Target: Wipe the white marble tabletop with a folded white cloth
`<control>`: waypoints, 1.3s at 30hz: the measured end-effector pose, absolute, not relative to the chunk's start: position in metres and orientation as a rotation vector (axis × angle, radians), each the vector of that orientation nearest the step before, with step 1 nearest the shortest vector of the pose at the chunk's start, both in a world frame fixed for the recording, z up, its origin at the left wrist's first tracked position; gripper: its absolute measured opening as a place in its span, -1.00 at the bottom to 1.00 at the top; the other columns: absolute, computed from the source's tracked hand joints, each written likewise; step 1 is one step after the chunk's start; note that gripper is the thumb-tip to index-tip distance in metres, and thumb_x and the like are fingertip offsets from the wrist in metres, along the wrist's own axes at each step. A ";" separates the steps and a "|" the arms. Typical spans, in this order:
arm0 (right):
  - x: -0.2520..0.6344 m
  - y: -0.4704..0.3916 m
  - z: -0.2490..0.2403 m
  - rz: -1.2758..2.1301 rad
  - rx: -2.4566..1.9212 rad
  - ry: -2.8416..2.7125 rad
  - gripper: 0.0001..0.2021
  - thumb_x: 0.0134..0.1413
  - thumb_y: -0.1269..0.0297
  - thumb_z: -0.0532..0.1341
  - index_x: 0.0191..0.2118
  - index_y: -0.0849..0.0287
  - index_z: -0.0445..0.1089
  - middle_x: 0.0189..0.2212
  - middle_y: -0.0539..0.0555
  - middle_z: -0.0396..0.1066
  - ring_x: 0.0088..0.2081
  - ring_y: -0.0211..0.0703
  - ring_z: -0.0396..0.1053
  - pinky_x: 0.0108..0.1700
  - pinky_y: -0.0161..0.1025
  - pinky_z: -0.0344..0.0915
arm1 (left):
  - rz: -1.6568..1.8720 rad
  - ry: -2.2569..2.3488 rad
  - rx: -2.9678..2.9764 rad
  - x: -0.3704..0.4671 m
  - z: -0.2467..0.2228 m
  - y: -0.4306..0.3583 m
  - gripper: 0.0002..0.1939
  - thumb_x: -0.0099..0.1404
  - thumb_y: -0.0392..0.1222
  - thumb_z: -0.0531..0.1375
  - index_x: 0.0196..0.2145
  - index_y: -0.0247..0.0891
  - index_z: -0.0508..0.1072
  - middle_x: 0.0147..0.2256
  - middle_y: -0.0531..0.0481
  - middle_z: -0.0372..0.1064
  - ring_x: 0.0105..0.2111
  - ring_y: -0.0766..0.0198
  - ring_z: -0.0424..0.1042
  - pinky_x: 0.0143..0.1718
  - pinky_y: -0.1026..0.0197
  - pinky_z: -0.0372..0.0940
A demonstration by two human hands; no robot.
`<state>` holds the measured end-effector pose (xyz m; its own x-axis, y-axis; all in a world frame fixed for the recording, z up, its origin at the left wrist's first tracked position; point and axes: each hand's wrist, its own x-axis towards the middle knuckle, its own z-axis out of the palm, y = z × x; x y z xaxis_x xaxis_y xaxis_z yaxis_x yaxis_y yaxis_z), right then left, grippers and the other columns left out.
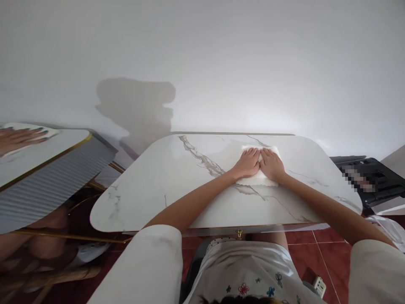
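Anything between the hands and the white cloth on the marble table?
Nothing visible. The left hand and right hand both lie flat, palms down, directly on the folded white cloth, side by side and touching. The cloth rests on the marble table with no other object near it.

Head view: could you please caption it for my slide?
Left hand and right hand press flat on a white cloth on a marble table.

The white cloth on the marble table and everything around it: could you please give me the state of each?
white cloth: lying flat on the table, pressed under both hands.
left hand: palm down on the cloth, fingers extended.
right hand: palm down on the cloth, beside the left hand.
marble table: upright, with only the cloth on top.
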<state>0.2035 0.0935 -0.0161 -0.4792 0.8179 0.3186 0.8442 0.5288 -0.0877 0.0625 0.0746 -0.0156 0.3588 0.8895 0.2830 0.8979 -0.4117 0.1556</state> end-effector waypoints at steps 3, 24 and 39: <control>0.198 0.127 -0.016 -0.078 -1.370 -2.455 -0.52 0.16 0.37 -0.11 0.17 0.38 0.17 0.20 0.22 0.15 0.23 0.02 0.05 0.21 -0.10 0.00 | -0.500 -1.694 -2.551 0.058 -0.015 0.104 -0.50 0.32 -0.20 -0.15 0.17 -0.40 0.13 0.21 -0.21 0.07 0.22 0.09 0.02 0.21 0.03 -0.06; 0.127 0.219 -0.016 -0.105 -1.378 -2.445 -0.54 0.18 0.38 -0.13 0.15 0.37 0.20 0.17 0.23 0.19 0.19 0.00 0.08 0.18 -0.13 0.00 | -0.647 -1.719 -2.482 -0.008 -0.028 0.201 -0.55 0.30 -0.27 -0.13 0.12 -0.40 0.18 0.14 -0.23 0.18 0.17 0.06 0.09 0.19 0.00 -0.02; 0.148 0.150 -0.017 -0.062 -1.277 -2.535 -0.49 0.19 0.37 -0.15 0.23 0.43 0.09 0.24 0.22 0.08 0.25 0.01 0.00 0.23 -0.12 -0.05 | -0.537 -1.742 -2.390 0.010 -0.027 0.119 -0.48 0.29 -0.25 -0.15 0.16 -0.55 0.13 0.17 -0.33 0.10 0.18 -0.01 0.07 0.18 -0.03 -0.04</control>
<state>0.1482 0.1502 -0.0171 -0.5593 0.7784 0.2852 0.7914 0.6037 -0.0958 0.0102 0.1195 -0.0271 0.2679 0.8931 0.3613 0.9416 -0.3222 0.0981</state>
